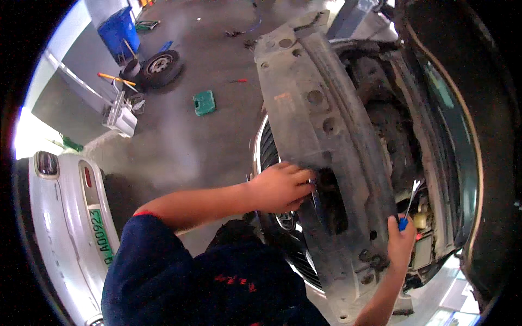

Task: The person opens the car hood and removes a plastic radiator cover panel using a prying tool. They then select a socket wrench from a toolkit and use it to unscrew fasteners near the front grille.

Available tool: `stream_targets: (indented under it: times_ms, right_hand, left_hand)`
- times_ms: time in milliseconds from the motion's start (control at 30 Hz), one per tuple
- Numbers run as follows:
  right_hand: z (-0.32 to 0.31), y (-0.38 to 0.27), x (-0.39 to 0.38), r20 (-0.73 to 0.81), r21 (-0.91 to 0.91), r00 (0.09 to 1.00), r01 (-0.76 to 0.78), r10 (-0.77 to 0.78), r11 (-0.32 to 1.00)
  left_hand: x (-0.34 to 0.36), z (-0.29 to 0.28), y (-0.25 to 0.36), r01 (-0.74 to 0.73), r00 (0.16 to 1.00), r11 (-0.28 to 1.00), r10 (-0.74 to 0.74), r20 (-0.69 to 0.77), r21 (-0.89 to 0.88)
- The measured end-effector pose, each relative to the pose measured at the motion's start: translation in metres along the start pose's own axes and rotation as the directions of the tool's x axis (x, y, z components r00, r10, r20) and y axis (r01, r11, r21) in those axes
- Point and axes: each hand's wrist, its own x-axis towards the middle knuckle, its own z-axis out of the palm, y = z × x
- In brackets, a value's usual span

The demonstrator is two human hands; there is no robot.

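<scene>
My right hand (398,244) is closed round the blue handle (403,223) of a trim tool, its forked metal tip (416,185) pointing up over the engine bay. My left hand (280,187) has its fingers curled at the rectangular opening (331,201) in a long, dusty grey-black plastic panel (348,152), beside a metal piece; what exactly they grip I cannot make out. The panel lies lengthwise across the car's front, over the dark grille (266,136), with the open engine bay (394,136) to its right.
A raised dark hood (492,136) borders the right. A white car (65,217) stands at left. On the floor are a green case (204,102), a tyre (160,68), a grey machine (122,117), a blue bin (114,32) and a small red-handled tool (241,81).
</scene>
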Motion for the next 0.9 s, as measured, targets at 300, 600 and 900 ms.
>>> stream_targets:
  times_ms: [300, 600, 900]
  right_hand:
    - [0.107, -0.114, 0.043, 0.214, 0.243, 0.963, 0.112, -0.166, 0.964]
    - [0.258, -0.228, 0.082, 0.201, 0.259, 0.965, 0.112, -0.167, 0.959]
    - [0.414, -0.417, 0.118, 0.178, 0.551, 0.978, -0.005, -0.112, 0.834]
  left_hand:
    - [-0.153, 0.053, 0.092, 0.645, 0.592, 0.017, -0.643, 0.486, -0.764]
    - [-0.199, 0.020, 0.108, 0.554, 0.812, -0.170, -0.105, 0.574, -0.815]
    - [-0.347, -0.040, -0.041, 0.519, 0.811, -0.128, -0.239, 0.534, -0.845]
